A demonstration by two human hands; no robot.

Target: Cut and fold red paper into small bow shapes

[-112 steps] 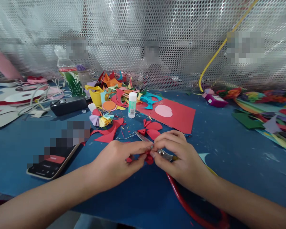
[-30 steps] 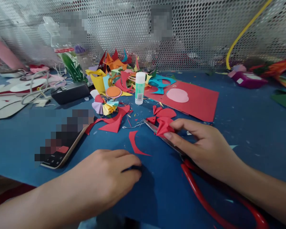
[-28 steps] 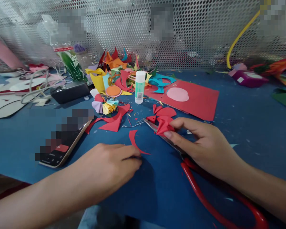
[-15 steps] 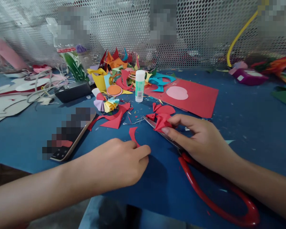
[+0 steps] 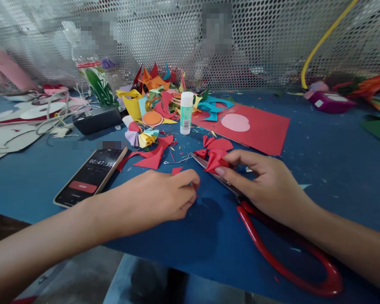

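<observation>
**On the blue table, two hands at work among red paper offcuts**

Near the middle of the blue table, the right hand lies low with its fingers pinched narrow on a small folded red paper piece, holding it where the fold would otherwise spring apart. Under that hand run the scissors: the blades point far-left beneath the folded piece, and the long red handle loops trail to the near right, so the tool lies flat and within reach rather than gripped. The left hand is curled, fingertips closed narrow on a thin curved red paper strip of which only the far end shows; whether it is lifted or pressed to the table cannot be told

Just beyond the folded piece sit more red petal shapes, grouped close together. Farther off stand a glue stick, upright, and a red sheet with a pink cutout on it. A heap of coloured scraps lies at the far left, and a phone lies face up to the left, its timer readable from where the person sits
</observation>
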